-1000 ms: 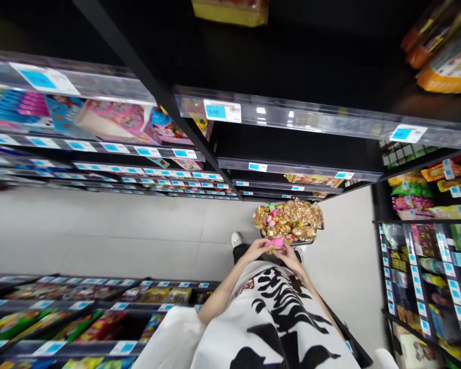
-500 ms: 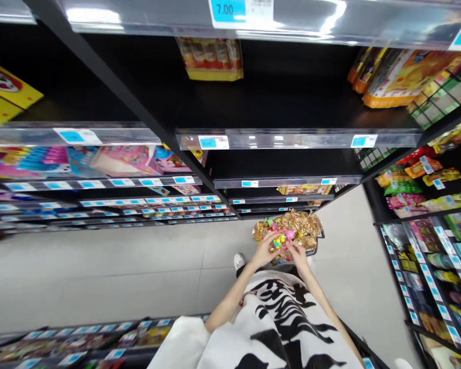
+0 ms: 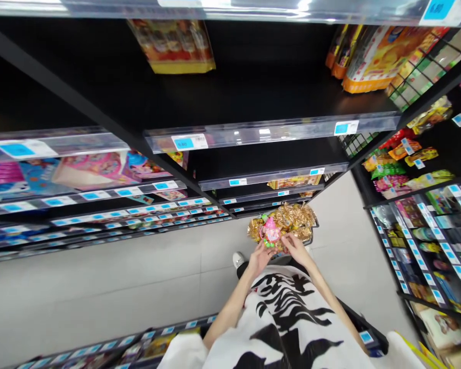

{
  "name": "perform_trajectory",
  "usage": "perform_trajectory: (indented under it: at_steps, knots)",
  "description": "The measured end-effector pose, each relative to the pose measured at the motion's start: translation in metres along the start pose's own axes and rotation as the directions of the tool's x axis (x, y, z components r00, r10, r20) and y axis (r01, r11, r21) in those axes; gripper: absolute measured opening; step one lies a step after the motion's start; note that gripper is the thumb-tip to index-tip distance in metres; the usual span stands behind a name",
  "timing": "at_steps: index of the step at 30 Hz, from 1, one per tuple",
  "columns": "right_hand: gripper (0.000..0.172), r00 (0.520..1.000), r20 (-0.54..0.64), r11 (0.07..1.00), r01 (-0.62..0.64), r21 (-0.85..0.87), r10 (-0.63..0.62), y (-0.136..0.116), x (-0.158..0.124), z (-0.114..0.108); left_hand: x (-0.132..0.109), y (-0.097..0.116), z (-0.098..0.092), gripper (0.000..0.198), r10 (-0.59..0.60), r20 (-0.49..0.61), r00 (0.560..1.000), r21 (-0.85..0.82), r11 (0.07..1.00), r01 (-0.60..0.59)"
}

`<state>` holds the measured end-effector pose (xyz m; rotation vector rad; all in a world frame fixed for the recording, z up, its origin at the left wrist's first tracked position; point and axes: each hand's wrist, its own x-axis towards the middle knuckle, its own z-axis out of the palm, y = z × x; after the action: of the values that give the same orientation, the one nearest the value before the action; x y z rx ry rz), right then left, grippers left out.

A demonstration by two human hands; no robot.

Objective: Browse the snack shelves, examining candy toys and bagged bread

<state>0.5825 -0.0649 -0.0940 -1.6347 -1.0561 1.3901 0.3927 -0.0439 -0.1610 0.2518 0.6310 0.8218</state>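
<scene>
My left hand (image 3: 259,259) is closed on the lower left of a small pink candy packet (image 3: 271,231) with green bits at its top and bottom. At the packet's right edge, the fingers of my right hand (image 3: 295,249) are bent and seem to pinch it, though the fingertips are hard to make out. Both hands are low in front of my body, above several gold-wrapped packs (image 3: 294,216). These packs fill a dark basket, whose black rim (image 3: 315,224) shows on the right; its lower part is hidden.
Dark shelves (image 3: 246,180) with price tags stand ahead. An orange snack bag (image 3: 372,61) and a yellow-edged pack (image 3: 176,48) sit on an upper shelf. More stocked shelves (image 3: 426,230) are to the right. Grey tiled floor (image 3: 146,266) lies below, with another shelf row behind me.
The pink packet has turned: its pink face shows now where yellow and blue pieces showed before. My left hand has shifted lower, under it. The view has swung slightly right.
</scene>
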Motion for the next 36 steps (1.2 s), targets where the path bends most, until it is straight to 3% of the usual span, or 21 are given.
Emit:
perform_trajectory:
  at_steps: [9,13,18,27,36]
  knots:
    - [0.04,0.972,-0.226,0.989,0.086,0.12,-0.058,0.014,0.019,0.015,0.011,0.01,0.009,0.072,-0.006,0.059,0.998,0.204,0.979,-0.006]
    - [0.036,0.972,-0.229,0.989,0.083,0.122,-0.054,0.012,0.021,0.008,0.014,0.011,0.017,0.076,-0.002,0.061,0.998,0.255,0.967,-0.014]
    - [0.033,0.972,-0.23,0.985,0.077,0.153,-0.04,0.011,0.017,0.005,0.013,0.009,0.024,0.072,-0.008,0.069,0.998,0.186,0.983,-0.005]
    - [0.032,0.975,-0.218,0.982,0.079,0.174,-0.04,0.013,0.018,0.008,0.011,0.005,0.02,0.072,0.006,0.021,1.0,0.184,0.983,-0.01]
    - [0.028,0.973,-0.228,0.983,0.06,0.175,-0.019,0.014,0.017,0.007,0.014,0.007,0.021,0.073,-0.024,0.046,0.999,0.243,0.97,0.012]
